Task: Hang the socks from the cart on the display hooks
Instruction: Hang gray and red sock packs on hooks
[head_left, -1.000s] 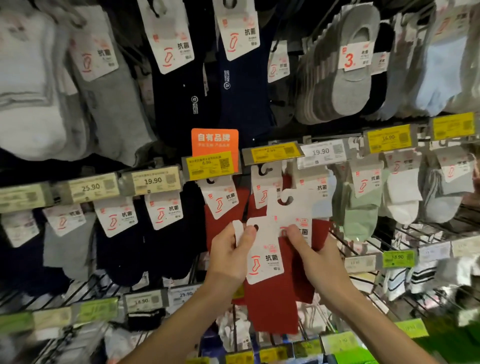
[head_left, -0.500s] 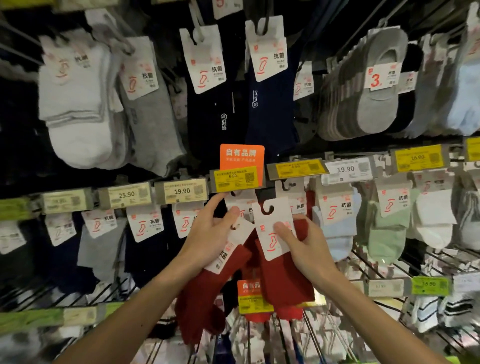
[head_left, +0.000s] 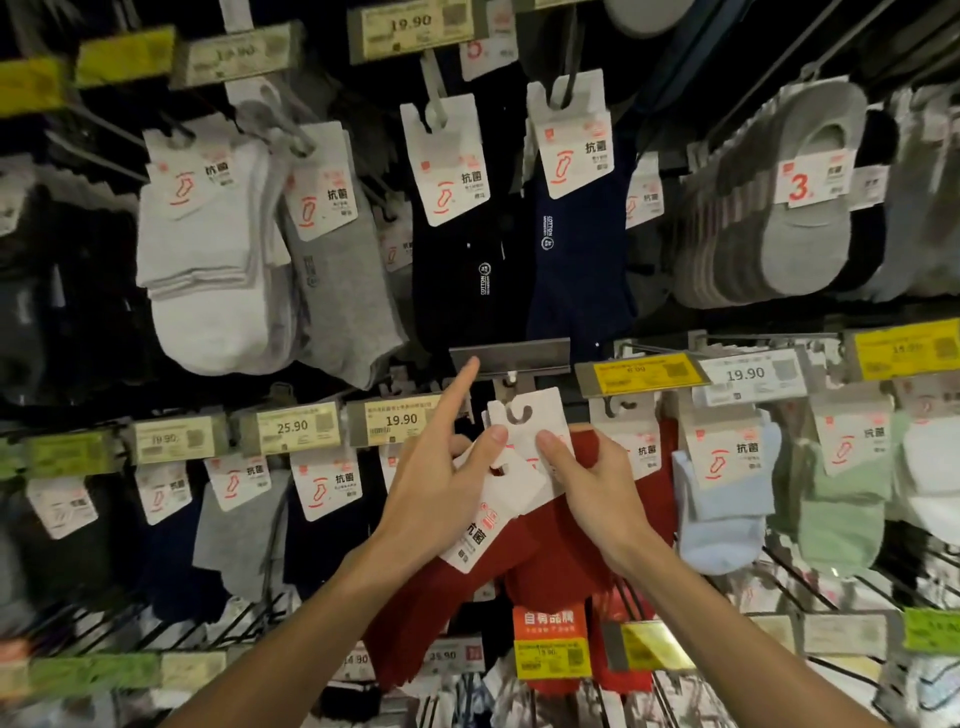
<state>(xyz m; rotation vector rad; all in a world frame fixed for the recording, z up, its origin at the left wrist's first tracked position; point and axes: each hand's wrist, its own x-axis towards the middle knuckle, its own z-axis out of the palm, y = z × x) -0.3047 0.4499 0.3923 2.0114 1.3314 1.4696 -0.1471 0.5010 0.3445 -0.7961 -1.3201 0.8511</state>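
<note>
Your left hand (head_left: 436, 499), frame centre, pinches a tilted sock pack (head_left: 415, 613), index finger pointing up at the label holder (head_left: 511, 356); your right hand (head_left: 597, 483) pinches a second sock pack (head_left: 543, 415) by its card, just below the display hook (head_left: 511, 379).

A 25.90 price label (head_left: 293, 428) and a 19.90 price label (head_left: 748, 375) sit mid-height on the rack (head_left: 244, 621). White socks (head_left: 208, 270), navy socks (head_left: 576, 270) and gray liner socks (head_left: 795, 223) hang above. An orange sign (head_left: 549, 622) sits near the lower edge.

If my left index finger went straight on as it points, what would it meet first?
Likely the blank grey label-holder strip; the fingertip of the left hand looks almost on it, depth unclear.
</note>
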